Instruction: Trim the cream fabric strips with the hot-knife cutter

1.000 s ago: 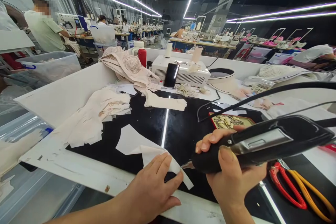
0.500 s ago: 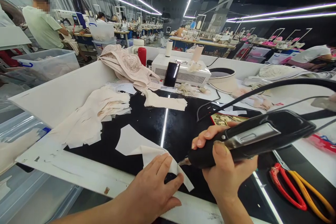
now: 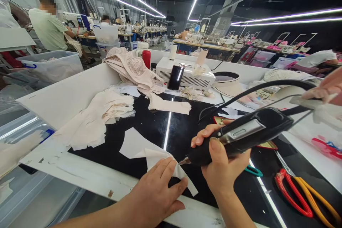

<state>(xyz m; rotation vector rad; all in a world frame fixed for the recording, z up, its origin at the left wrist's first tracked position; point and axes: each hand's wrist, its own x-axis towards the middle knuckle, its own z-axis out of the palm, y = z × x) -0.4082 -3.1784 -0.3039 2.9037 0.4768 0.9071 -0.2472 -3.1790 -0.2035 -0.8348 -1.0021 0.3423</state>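
Note:
A piece of thin white cloth (image 3: pixel 133 143) lies on the black board, one edge folded over. My left hand (image 3: pixel 157 187) rests on its folded part, palm down, fingers stretched out and thumb apart. My right hand (image 3: pixel 224 171) is wrapped round a black corded hand tool (image 3: pixel 248 133) with a silver switch plate. The tool's narrow metal tip (image 3: pixel 185 161) touches or almost touches the cloth edge beside my left fingertips; exact contact cannot be made out. Its thick black cable (image 3: pixel 263 89) arches up to the right.
Another person's hand (image 3: pixel 327 87) is by the cable. Red-and-orange-handled scissors (image 3: pixel 294 192) lie at the right. Beige cloth pieces (image 3: pixel 88 117) are piled at the left. Behind stand a phone (image 3: pixel 175 77), a white box (image 3: pixel 187 73) and a red bottle (image 3: pixel 146 59).
The tool's rear end has swung left, and its tip has shifted slightly left along with my right hand. More of the other person's hand shows at the right. My left hand stays on the cloth.

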